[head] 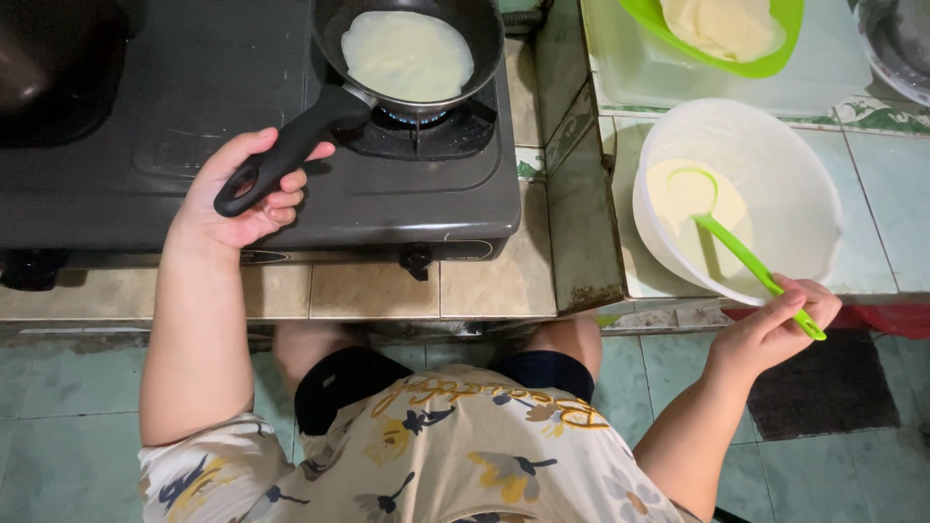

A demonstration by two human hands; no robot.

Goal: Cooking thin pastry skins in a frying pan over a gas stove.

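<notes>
My left hand (237,199) grips the black handle of a dark frying pan (329,107) that sits on a lit burner of a black gas stove (291,194). A thin pale round crepe (407,53) covers the pan's bottom. My right hand (775,324) holds the end of a green ladle (741,254), whose bowl dips into pale batter inside a large white bowl (775,145) on the tiled counter to the right.
A green dish (770,63) holding pale cooked crepes sits in a clear tray at the back right. A metal bowl's edge (896,44) shows at the far right. A dark pot (48,58) rests on the stove's left burner. A dark mat (823,387) lies on the tiled floor.
</notes>
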